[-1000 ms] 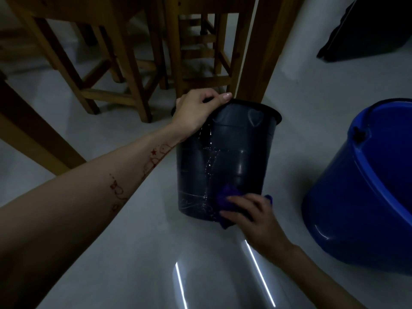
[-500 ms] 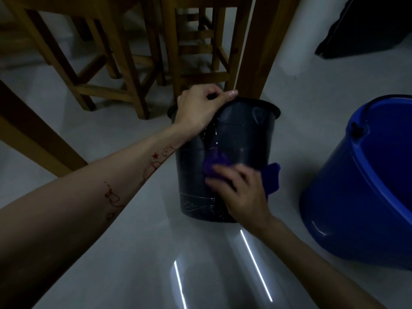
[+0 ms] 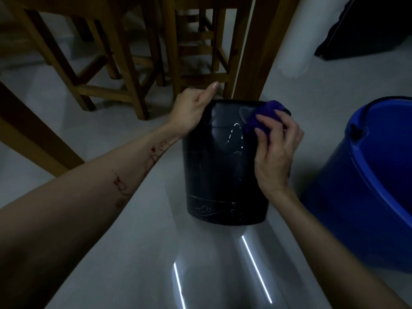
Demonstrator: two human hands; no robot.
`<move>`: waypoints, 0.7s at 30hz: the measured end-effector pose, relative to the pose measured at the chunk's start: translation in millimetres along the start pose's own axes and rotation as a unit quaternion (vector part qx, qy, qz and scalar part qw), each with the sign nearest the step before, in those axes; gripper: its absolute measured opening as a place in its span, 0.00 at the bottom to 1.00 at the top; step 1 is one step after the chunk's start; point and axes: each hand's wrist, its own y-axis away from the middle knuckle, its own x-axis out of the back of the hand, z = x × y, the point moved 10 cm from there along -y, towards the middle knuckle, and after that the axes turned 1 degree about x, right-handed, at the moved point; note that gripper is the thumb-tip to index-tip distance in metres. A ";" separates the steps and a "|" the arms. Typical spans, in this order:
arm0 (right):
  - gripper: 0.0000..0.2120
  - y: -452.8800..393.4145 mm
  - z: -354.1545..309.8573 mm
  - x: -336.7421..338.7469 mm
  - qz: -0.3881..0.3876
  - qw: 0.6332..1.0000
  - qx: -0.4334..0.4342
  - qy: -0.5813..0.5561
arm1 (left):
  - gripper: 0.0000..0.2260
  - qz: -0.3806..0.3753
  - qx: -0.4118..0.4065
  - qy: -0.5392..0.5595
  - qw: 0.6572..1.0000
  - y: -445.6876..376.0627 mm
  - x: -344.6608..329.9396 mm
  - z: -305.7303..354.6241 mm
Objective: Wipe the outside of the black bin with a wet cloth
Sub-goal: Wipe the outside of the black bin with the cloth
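At centre frame, on the floor: the black bin [image 3: 225,166] stands on the pale glossy floor [image 3: 138,253], its rim toward the top of the frame and its base toward the viewer.
Bin surface: wet streaks glint down the near wall, a faint heart shape shows just under the rim, and a scratched pattern circles the band near the base.
Left hand: the left hand [image 3: 191,109] sits at the upper left of the bin, fingers [image 3: 210,90] curled over the rim and clamped on it; the bare forearm runs out to the lower left of the frame with small red drawn marks along it.
Right hand: the right hand [image 3: 275,148] is pressed against the upper right of the bin's outer wall, fingers closed round the cloth.
Cloth: the purple cloth [image 3: 265,115] is bunched under the fingertips, touching the bin just below the rim, beside the heart shape.
Right edge of frame: a blue bucket [image 3: 367,186] stands near the bin, not touching it.
Top of frame: wooden chair legs [image 3: 124,70] and a thick wooden table leg [image 3: 260,47] rise just behind the bin.
Upper right corner: a dark object [image 3: 367,25] lies on the floor, too dim to identify.
Bottom centre: two bright light strips reflect on the floor.
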 end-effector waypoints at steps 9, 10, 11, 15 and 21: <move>0.09 80.1 -57.6 -15.0 -0.106 0.957 0.268 0.030 | 0.30 -0.002 -0.013 0.004 1.000 1.1 2.9 0.4; 0.11 100.9 -56.4 -13.9 -0.130 0.947 0.292 0.031 | 0.29 -0.003 -0.014 0.000 1.000 0.8 3.6 1.1; 0.13 121.8 -54.6 -12.1 -0.154 0.935 0.318 0.028 | 0.27 -0.005 -0.016 -0.005 1.000 0.7 4.1 2.3; 0.15 152.2 -44.3 3.5 -0.199 0.908 0.367 0.032 | 0.23 -0.002 -0.022 -0.018 1.000 -0.3 8.7 0.8; 0.10 26.2 -11.5 9.6 -0.051 0.988 0.141 0.038 | 0.23 0.001 -0.026 -0.005 1.000 -0.7 4.5 -1.0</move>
